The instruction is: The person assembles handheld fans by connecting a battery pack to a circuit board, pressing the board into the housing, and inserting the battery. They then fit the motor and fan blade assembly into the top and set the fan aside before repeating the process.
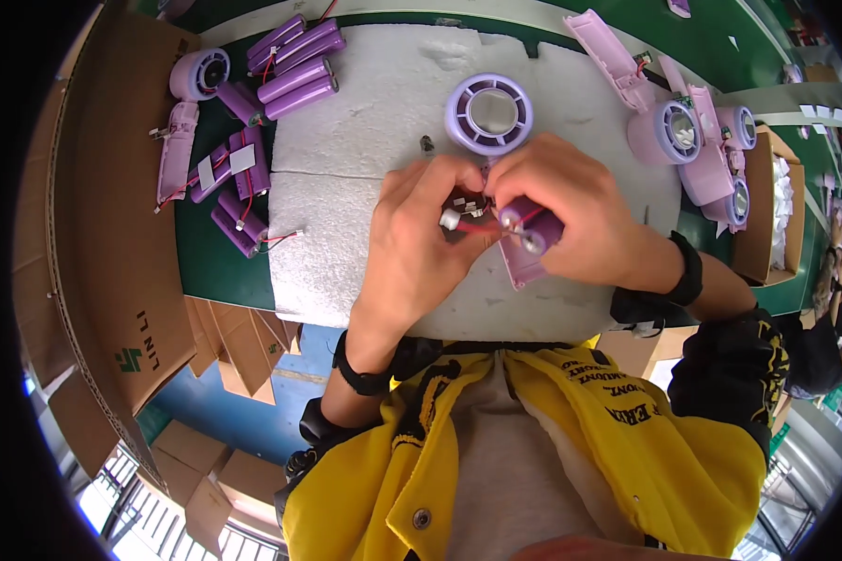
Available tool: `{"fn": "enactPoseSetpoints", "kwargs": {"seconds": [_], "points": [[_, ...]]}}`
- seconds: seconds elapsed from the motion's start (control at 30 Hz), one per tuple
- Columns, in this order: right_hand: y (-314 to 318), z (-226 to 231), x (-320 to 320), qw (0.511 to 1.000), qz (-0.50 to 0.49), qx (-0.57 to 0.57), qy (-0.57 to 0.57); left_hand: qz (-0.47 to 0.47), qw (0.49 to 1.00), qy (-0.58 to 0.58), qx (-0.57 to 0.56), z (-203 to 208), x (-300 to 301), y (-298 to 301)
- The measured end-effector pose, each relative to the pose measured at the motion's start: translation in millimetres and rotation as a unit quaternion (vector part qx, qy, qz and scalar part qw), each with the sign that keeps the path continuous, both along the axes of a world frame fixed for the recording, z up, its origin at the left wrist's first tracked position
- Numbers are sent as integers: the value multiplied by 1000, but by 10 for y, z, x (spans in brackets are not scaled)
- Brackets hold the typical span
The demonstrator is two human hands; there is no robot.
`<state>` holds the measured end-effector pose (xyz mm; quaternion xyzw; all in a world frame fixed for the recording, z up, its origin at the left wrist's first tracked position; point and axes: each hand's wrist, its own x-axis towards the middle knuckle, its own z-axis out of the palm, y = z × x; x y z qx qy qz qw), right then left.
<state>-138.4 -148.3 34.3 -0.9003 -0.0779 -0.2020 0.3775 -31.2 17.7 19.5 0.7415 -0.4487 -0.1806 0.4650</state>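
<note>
A handheld fan with a lilac ring head (488,114) lies on the white foam sheet, its pink handle shell (522,269) running toward me beneath my hands. My right hand (589,210) is closed around a purple battery pack (544,231), whose near end and red wires show. My left hand (407,243) is closed at the fan's neck, fingertips meeting those of the right; what they pinch is hidden. In the gap of the left hand, a white plug (450,220) sticks out on red wire, beside small parts inside the shell.
Purple battery packs (299,89) with wires lie along the foam sheet's (337,122) left side, near another fan head (199,75). Several lilac fan bodies (664,133) and shells are at right, beside a cardboard box (767,210) of white pieces. A tall carton (131,234) stands left.
</note>
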Motion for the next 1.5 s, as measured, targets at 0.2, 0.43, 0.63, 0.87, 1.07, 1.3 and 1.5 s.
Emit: {"fn": "enactPoseSetpoints", "kwargs": {"seconds": [0.2, 0.43, 0.63, 0.87, 1.07, 1.3, 1.5], "points": [[36, -119, -39, 1000, -2, 17, -25, -13, 995, 88, -32, 19, 26, 50], [33, -86, -53, 1000, 4, 10, -6, -39, 991, 129, -15, 23, 48, 110], [5, -59, -52, 999, 31, -6, 12, -50, 991, 123, -5, 89, 81, 138], [-60, -130, -39, 986, 19, 161, 26, -49, 997, 52, -39, 35, 110, 151], [-161, -74, -68, 987, -46, 155, -24, -49, 999, 10, -10, 72, 111, 232], [-53, -96, -53, 987, -57, 151, -17, -23, 981, 188, -51, 63, 17, 174], [-79, -5, -96, 1000, -5, 5, 23, -63, 944, 292, -140, -35, 105, 209]]}}
